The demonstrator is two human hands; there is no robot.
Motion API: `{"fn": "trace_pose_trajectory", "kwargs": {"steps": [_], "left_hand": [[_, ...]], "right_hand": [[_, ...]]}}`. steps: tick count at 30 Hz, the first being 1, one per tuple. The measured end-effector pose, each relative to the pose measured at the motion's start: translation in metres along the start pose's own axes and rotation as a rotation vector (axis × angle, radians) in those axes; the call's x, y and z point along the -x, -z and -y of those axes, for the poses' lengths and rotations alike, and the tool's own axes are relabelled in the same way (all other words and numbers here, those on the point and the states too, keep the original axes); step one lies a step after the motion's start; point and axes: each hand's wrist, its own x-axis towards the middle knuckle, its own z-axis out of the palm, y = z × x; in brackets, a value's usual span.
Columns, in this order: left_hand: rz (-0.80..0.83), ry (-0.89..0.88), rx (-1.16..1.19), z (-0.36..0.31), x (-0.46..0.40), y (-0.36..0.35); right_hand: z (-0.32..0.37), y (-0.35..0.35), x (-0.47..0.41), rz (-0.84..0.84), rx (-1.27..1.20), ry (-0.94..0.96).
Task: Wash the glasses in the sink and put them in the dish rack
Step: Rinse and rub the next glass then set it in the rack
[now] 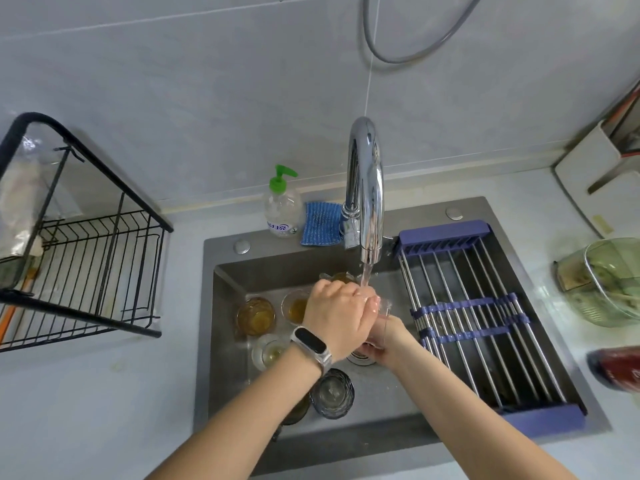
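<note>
Water runs from the chrome faucet (366, 188) onto a clear glass (381, 322) that I hold over the grey sink (221, 341). My right hand (388, 344) grips the glass from below. My left hand (337, 317), with a wristband, lies over the glass's mouth, its fingers at the rim under the stream. Several more glasses stand in the sink to the left: an amber one (255, 316), another with yellow liquid (294, 306), a small clear one (268, 351) and a dark ribbed one (331, 393). The black wire dish rack (90, 271) stands on the counter at left.
A blue roll-up drying rack (478, 320) spans the sink's right half. A soap bottle with a green pump (282, 206) and a blue cloth (322, 223) sit behind the sink. A green glass bowl (609, 282) and a red item (620, 372) lie at right.
</note>
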Motion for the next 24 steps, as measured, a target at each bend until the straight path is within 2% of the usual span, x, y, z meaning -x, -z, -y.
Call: {"fn": "trace_pose_trajectory", "kwargs": {"steps": [2,4,5,8,10,13,15,17,19,22,24], "left_hand": [[0.039,0.037,0.084,0.007,-0.004,0.006],[0.118,0.204,0.246,0.019,-0.002,0.006],[0.168,0.357,0.416,0.024,0.002,0.005],[0.2,0.765,1.238,0.019,0.013,0.01],[0.142,0.885,1.586,0.007,0.02,0.01],[-0.036,1.105,1.829,0.002,0.019,0.009],[-0.079,1.314,2.019,0.005,0.016,0.013],[-0.064,1.405,2.134,0.006,0.015,0.018],[0.003,1.411,2.169,0.002,0.014,0.017],[0.049,1.428,2.103,-0.003,0.016,0.008],[0.105,1.395,1.842,0.0,0.018,0.0]], "right_hand": [[-0.001,0.001,-0.001,0.009,0.037,-0.027],[0.001,0.009,0.003,0.022,0.068,-0.015],[0.002,0.013,0.004,0.037,0.073,0.002],[0.01,0.02,0.01,0.101,0.082,0.006],[0.016,0.02,0.012,0.133,0.145,0.02],[0.021,0.027,0.012,0.285,0.074,0.11],[0.02,0.035,0.014,0.352,0.076,0.22],[0.014,0.036,0.014,0.279,0.198,0.37],[0.004,0.031,0.013,0.162,0.187,0.49],[-0.008,0.02,0.016,0.174,-0.223,0.53],[-0.009,0.019,0.02,0.204,-0.41,0.471]]}}
